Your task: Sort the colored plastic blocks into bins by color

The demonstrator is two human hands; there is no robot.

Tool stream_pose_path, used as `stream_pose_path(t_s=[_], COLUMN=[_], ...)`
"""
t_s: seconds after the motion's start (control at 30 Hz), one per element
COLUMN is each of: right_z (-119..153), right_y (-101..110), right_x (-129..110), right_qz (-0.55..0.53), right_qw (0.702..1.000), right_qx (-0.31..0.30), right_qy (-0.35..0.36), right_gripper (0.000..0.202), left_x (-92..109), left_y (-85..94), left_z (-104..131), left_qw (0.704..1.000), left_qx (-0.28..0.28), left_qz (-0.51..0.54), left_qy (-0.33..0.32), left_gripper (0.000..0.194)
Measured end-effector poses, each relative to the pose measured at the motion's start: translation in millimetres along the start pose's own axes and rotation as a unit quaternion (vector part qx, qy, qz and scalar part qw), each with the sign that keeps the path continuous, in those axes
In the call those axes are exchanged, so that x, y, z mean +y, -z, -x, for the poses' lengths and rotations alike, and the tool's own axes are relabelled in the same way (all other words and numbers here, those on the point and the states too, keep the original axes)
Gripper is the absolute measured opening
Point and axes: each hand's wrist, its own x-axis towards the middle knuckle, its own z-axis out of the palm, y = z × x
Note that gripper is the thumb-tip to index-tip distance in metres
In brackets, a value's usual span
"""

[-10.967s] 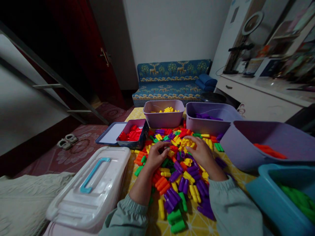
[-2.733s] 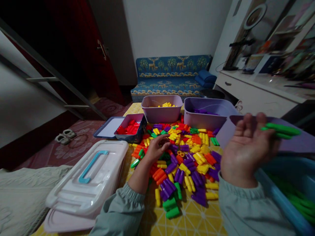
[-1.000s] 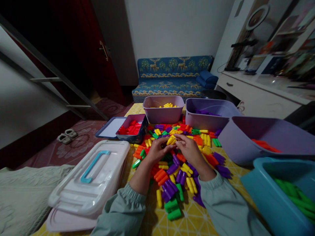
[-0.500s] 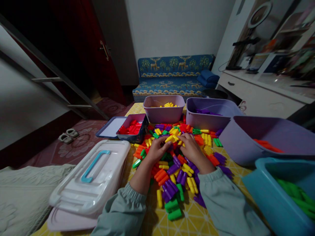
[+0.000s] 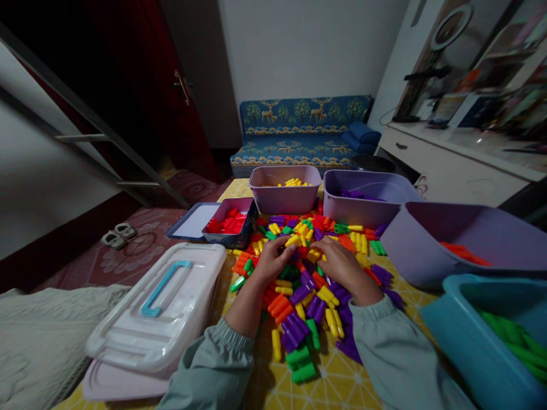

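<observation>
The yellow piece (image 5: 293, 241) is near the centre of the frame, just above the pile (image 5: 299, 293), pinched in the fingertips of the left hand (image 5: 270, 265). The right hand (image 5: 342, 266) is parted from the left by a small gap, its curled fingers over yellow pieces in the pile; whether it grips any is unclear. The left hand thus appears to bear the yellow piece alone.

Around them, red, orange, green, purple and yellow pieces lie loosely heaped, some on others. Beyond the pile, at upper centre, stands a box (image 5: 285, 200) with yellow pieces; right of it, a purple box (image 5: 361, 212) with purple ones. A larger box (image 5: 412, 250) at right holds orange pieces, and the blue tub (image 5: 468, 336) at lower right, green ones. Left of centre, the tin (image 5: 249, 232) of red pieces edges the pile.

The clear lid (image 5: 171, 307) bounds the left side. Bare cloth (image 5: 337, 387) shows at bottom centre; the space above the hands looks open, while box rims hem the far and right sides.
</observation>
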Motion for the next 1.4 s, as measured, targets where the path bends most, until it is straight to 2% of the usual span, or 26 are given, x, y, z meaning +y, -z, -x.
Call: stream_pose_path(t_s=[0.1,0.2,0.33,0.43,0.57,0.7,0.87,1.0,1.17,1.4], right_z=[0.4,1.4,2.4,0.5,-2.5,-1.8,-1.0,-0.8,-1.1,4.6], right_y=[2.5,1.4,-4.4,-6.7,1.2,13.7,13.6,6.1,-0.8,19.7], right_x=[0.5,-0.1,1.7,3.8,0.5,-11.9,-29.3,-37.5,-39.5,-37.4], right_qz=[0.005,0.001,-0.002,0.005,-0.001,-0.055,-0.216,-0.288,-0.317,-0.264], right_qw=[1.000,1.000,1.000,1.000,0.997,0.988,0.972,0.955,0.948,0.962], right_qx=[-0.001,0.014,0.002,0.011,0.061,0.120,0.091,0.048,0.040,0.068], right_qy=[-0.024,-0.006,0.013,-0.011,-0.054,-0.076,-0.002,0.044,0.004,0.004], right_gripper=[0.041,0.042,0.047,0.046,0.026,0.031,0.027,0.030,0.020,0.017], left_x=[0.9,1.1,-0.5,-2.5,-5.3,-6.2,-2.2,5.3,6.7,-3.7], left_y=[-0.3,-0.5,-0.5,-0.4,-0.7,-1.1,0.8,5.4,3.5,3.4], left_z=[0.5,0.6,-0.1,-0.6,-0.5,-0.6,-0.5,1.5,3.0,-0.8], left_qw=[1.000,1.000,1.000,0.999,0.998,0.997,0.991,0.987,0.991,0.996], left_qx=[-0.002,-0.004,0.003,0.013,0.018,0.020,0.003,-0.018,-0.045,0.005], left_qz=[0.006,0.010,0.022,0.030,0.060,0.075,0.128,0.161,0.128,0.093], left_qy=[0.006,0.009,0.007,0.005,0.016,0.024,0.029,0.014,0.021,0.004], left_gripper=[0.041,0.041,0.041,0.039,0.038,0.034,0.033,0.035,0.043,0.034])
